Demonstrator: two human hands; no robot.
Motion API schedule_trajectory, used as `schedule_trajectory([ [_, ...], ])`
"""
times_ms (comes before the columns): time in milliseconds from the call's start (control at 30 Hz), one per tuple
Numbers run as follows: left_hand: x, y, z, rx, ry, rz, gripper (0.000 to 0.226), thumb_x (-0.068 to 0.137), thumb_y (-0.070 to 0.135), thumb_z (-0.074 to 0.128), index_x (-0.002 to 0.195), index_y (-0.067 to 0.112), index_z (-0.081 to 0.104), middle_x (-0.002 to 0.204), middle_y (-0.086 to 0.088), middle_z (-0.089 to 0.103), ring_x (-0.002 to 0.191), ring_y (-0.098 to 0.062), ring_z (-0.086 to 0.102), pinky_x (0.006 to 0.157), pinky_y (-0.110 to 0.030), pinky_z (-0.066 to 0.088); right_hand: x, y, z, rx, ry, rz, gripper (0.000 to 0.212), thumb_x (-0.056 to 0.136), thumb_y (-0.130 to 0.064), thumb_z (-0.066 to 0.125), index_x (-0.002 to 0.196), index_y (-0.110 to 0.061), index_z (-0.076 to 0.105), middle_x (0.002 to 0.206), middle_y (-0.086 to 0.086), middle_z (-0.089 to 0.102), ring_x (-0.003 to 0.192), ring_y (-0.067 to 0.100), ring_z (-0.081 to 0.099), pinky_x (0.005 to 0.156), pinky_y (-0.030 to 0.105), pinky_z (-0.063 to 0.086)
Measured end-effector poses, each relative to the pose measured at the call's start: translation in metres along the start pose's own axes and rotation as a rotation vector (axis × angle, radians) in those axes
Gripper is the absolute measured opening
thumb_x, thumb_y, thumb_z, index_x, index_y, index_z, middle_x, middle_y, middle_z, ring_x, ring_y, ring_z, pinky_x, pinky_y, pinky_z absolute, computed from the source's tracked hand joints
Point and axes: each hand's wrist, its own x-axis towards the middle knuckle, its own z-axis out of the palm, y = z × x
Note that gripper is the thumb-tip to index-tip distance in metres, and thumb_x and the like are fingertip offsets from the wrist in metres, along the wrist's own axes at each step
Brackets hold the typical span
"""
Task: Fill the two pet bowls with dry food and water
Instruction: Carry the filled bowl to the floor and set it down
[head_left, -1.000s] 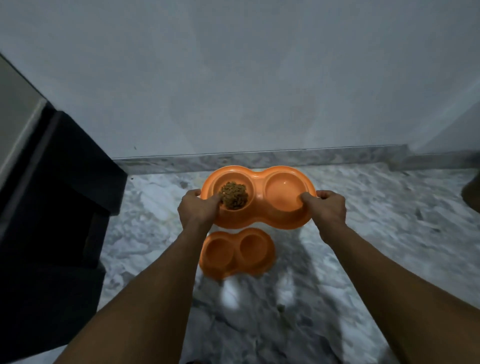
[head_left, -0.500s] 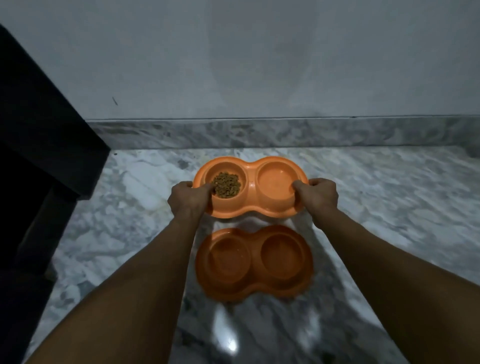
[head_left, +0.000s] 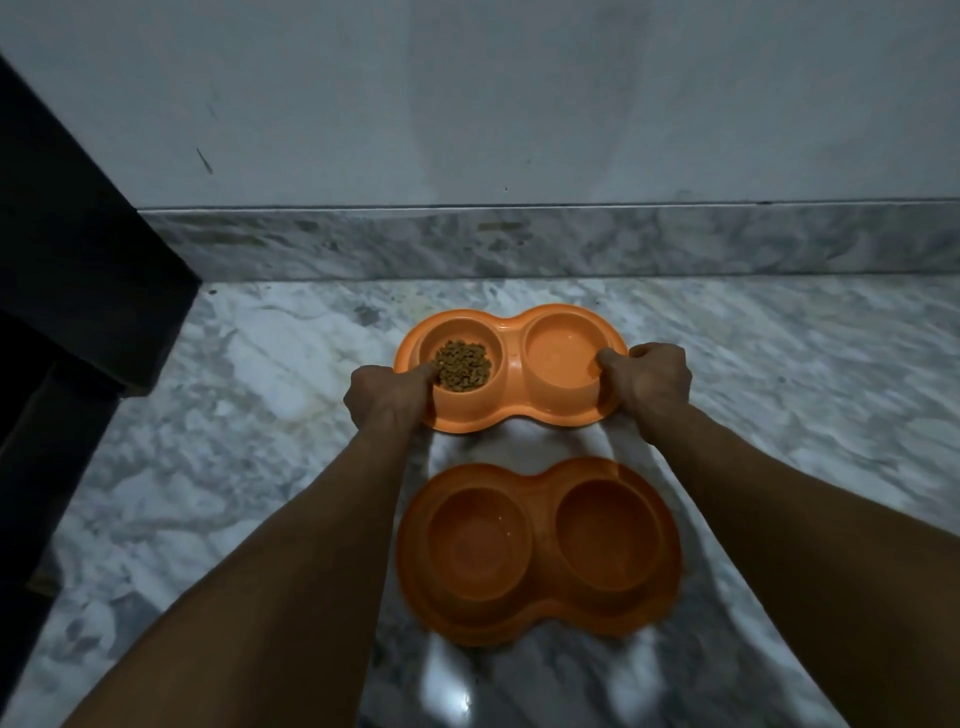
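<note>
Head view: the left hand (head_left: 387, 397) grips the left end of the far dish (head_left: 514, 364), thumb over the rim beside the dry food (head_left: 462, 364). The right hand (head_left: 649, 382) grips the right end, thumb hooked into the right well (head_left: 558, 353). Both hands are curled closed on the rim. The dish's long axis runs left to right, square to the forearms, one hand at each end. Whether it rests on the floor (head_left: 260, 415) or hangs just above cannot be determined. Water in the right well cannot be confirmed. The empty dish (head_left: 537, 551) lies nearer the person, between the forearms, parallel and apart. Judgement: either hand reaches it equally.
</note>
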Motion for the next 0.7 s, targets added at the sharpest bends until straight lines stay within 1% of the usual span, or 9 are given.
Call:
schedule_trajectory([
  [67, 0.001, -0.003, 0.003, -0.006, 0.003, -0.03, 0.049, 0.069, 0.044, 0.082, 0.089, 0.001, 0.071, 0.088, -0.013, 0.07, 0.085, -0.03, 0.067, 0.068, -0.033, 0.053, 0.002, 0.0, 0.001, -0.001, 0.004, -0.004, 0.031, 0.083, -0.029, 0.073, 0.093, 0.0, 0.07, 0.078, 0.007, 0.06, 0.077, 0.026, 0.058, 0.079, 0.04, 0.053],
  [133, 0.002, -0.005, 0.006, -0.01, 0.005, -0.043, 0.048, 0.07, 0.043, 0.082, 0.089, 0.0, 0.07, 0.086, -0.013, 0.067, 0.082, -0.029, 0.065, 0.07, -0.034, 0.054, 0.004, 0.001, 0.002, -0.003, 0.009, -0.009, 0.036, 0.083, -0.028, 0.073, 0.1, 0.003, 0.07, 0.085, 0.012, 0.063, 0.078, 0.024, 0.056, 0.08, 0.039, 0.052],
  [200, 0.002, -0.008, 0.008, -0.007, 0.001, -0.043, 0.047, 0.072, 0.043, 0.081, 0.088, 0.0, 0.07, 0.084, -0.013, 0.066, 0.079, -0.027, 0.062, 0.067, -0.032, 0.049, 0.003, 0.003, 0.004, -0.008, 0.007, -0.011, 0.038, 0.084, -0.027, 0.073, 0.103, 0.005, 0.069, 0.097, 0.018, 0.07, 0.08, 0.025, 0.057, 0.08, 0.04, 0.052],
  [267, 0.001, -0.01, 0.009, 0.014, -0.004, -0.033, 0.046, 0.073, 0.044, 0.079, 0.087, 0.001, 0.072, 0.081, -0.012, 0.067, 0.079, -0.027, 0.062, 0.063, -0.03, 0.043, 0.003, 0.006, 0.005, -0.009, 0.004, -0.005, 0.038, 0.083, -0.026, 0.073, 0.104, 0.006, 0.069, 0.104, 0.019, 0.071, 0.085, 0.028, 0.062, 0.081, 0.04, 0.051],
  [400, 0.002, -0.012, 0.013, 0.007, 0.018, -0.037, 0.045, 0.073, 0.045, 0.078, 0.083, 0.002, 0.073, 0.079, -0.012, 0.068, 0.077, -0.027, 0.064, 0.062, -0.03, 0.044, 0.003, 0.01, 0.007, -0.001, 0.009, 0.004, 0.039, 0.084, -0.025, 0.073, 0.105, 0.007, 0.069, 0.106, 0.021, 0.071, 0.098, 0.033, 0.066, 0.081, 0.038, 0.05],
  [500, 0.002, -0.013, 0.015, -0.003, 0.013, -0.039, 0.046, 0.075, 0.044, 0.078, 0.085, 0.0, 0.072, 0.077, -0.011, 0.066, 0.074, -0.025, 0.061, 0.06, -0.029, 0.04, 0.003, 0.012, 0.008, 0.004, 0.001, 0.005, 0.039, 0.085, -0.027, 0.073, 0.104, 0.006, 0.069, 0.106, 0.02, 0.071, 0.098, 0.033, 0.065, 0.082, 0.038, 0.05],
  [567, 0.0, -0.014, 0.015, 0.003, 0.001, -0.034, 0.048, 0.076, 0.045, 0.076, 0.089, -0.001, 0.072, 0.084, -0.013, 0.068, 0.085, -0.028, 0.064, 0.063, -0.031, 0.042, 0.004, 0.013, 0.008, -0.006, -0.007, -0.005, 0.04, 0.086, -0.029, 0.072, 0.106, 0.005, 0.068, 0.108, 0.02, 0.07, 0.103, 0.034, 0.064, 0.086, 0.04, 0.049],
  [633, -0.001, -0.016, 0.016, 0.009, 0.011, -0.021, 0.056, 0.076, 0.05, 0.074, 0.095, -0.002, 0.07, 0.098, -0.018, 0.069, 0.102, -0.033, 0.062, 0.071, -0.035, 0.047, 0.005, 0.014, 0.008, -0.013, -0.01, -0.022, 0.043, 0.087, -0.031, 0.072, 0.11, 0.005, 0.066, 0.11, 0.019, 0.068, 0.107, 0.035, 0.062, 0.089, 0.041, 0.048],
  [700, -0.004, -0.016, 0.015, 0.008, 0.025, -0.009, 0.064, 0.076, 0.055, 0.072, 0.104, -0.003, 0.066, 0.112, -0.022, 0.064, 0.114, -0.035, 0.055, 0.079, -0.039, 0.047, 0.005, 0.015, 0.009, -0.013, -0.028, -0.033, 0.045, 0.088, -0.036, 0.071, 0.107, 0.004, 0.065, 0.1, 0.017, 0.066, 0.104, 0.035, 0.062, 0.087, 0.041, 0.048],
])
